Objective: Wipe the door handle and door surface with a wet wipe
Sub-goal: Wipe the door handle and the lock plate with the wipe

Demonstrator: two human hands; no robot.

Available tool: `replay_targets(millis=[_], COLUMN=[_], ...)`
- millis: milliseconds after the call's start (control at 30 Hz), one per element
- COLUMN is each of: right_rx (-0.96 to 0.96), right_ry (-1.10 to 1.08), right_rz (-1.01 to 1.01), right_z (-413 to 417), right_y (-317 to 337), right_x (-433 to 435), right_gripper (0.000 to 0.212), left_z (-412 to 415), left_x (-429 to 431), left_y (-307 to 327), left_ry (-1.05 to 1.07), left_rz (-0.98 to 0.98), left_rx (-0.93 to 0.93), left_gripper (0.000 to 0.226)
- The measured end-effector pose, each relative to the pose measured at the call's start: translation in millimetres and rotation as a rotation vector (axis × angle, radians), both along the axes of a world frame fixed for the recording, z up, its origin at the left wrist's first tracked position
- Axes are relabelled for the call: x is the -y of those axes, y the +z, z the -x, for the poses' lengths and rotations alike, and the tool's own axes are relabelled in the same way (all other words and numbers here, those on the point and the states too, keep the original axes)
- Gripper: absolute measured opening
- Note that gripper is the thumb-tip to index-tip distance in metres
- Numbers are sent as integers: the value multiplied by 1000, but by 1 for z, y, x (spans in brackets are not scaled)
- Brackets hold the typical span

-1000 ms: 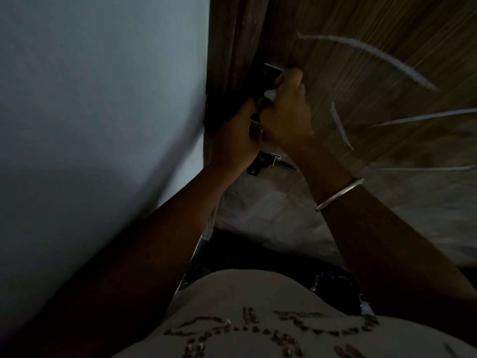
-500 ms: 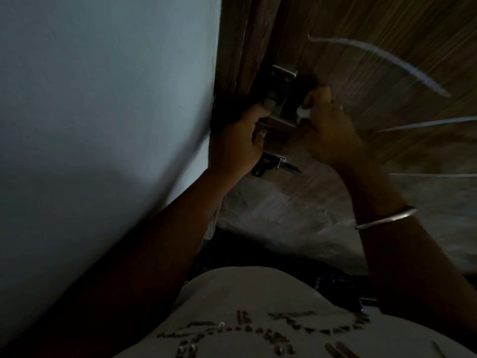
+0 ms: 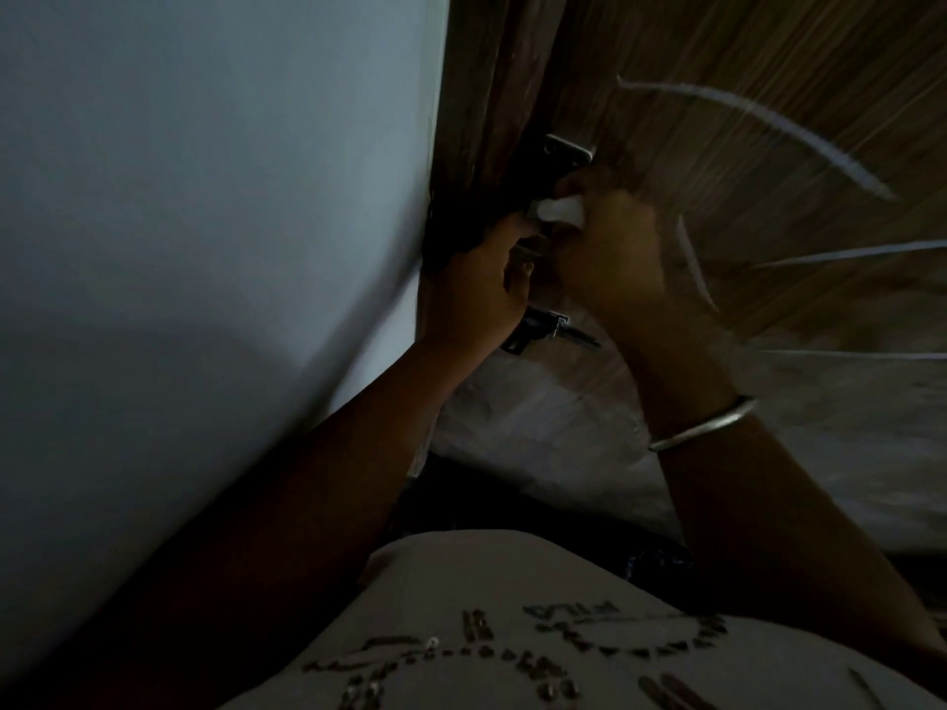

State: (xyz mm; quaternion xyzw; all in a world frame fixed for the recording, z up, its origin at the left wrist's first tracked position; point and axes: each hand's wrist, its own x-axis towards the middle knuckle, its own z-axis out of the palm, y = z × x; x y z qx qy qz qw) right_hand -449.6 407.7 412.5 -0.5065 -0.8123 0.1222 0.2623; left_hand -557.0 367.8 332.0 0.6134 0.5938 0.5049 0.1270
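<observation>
A brown wooden door [image 3: 743, 58] with pale curved streaks fills the upper right. Its metal handle plate [image 3: 569, 148] shows near the door's left edge, with most of the handle hidden behind my hands. My right hand [image 3: 610, 248], with a silver bangle on its wrist, is shut on a bunched white wet wipe [image 3: 561, 211] and presses it against the handle. My left hand [image 3: 476, 294] grips the door edge and the lower part of the handle just below the wipe.
A pale wall [image 3: 205, 197] takes up the whole left side. A small metal latch [image 3: 543, 327] sits on the door below my hands. The scene is dim, and my light shirt fills the bottom of the view.
My right hand with the wipe swung out to the right, then came back left onto the handle. The left hand kept its grip at the door edge.
</observation>
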Motion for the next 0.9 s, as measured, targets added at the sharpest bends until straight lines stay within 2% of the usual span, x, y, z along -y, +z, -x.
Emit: replay_targets(millis=[200, 333, 467, 533, 700, 900], right_rx=[-71, -102, -338, -378, -211, -157], right_ry=[35, -88, -210, -203, -129, -144], right_rz=[-74, -78, -165, -288, -458, -423], right_z=[-3, -28, -33, -31, -13, -12], right_y=[-5, -9, -1, 8, 16, 1], right_x=[8, 9, 13, 10, -3, -8], right_gripper=[28, 26, 35, 30, 19, 22], left_z=[0, 0, 0, 0, 0, 0], left_x=[1, 4, 5, 5, 5, 5], left_y=[1, 2, 2, 2, 2, 1], left_ry=[27, 6, 2, 5, 2, 10], left_rz=[-4, 20, 25, 29, 38, 16], left_rx=[-35, -17, -27, -33, -38, -21], left_gripper=[32, 35, 35, 37, 40, 38])
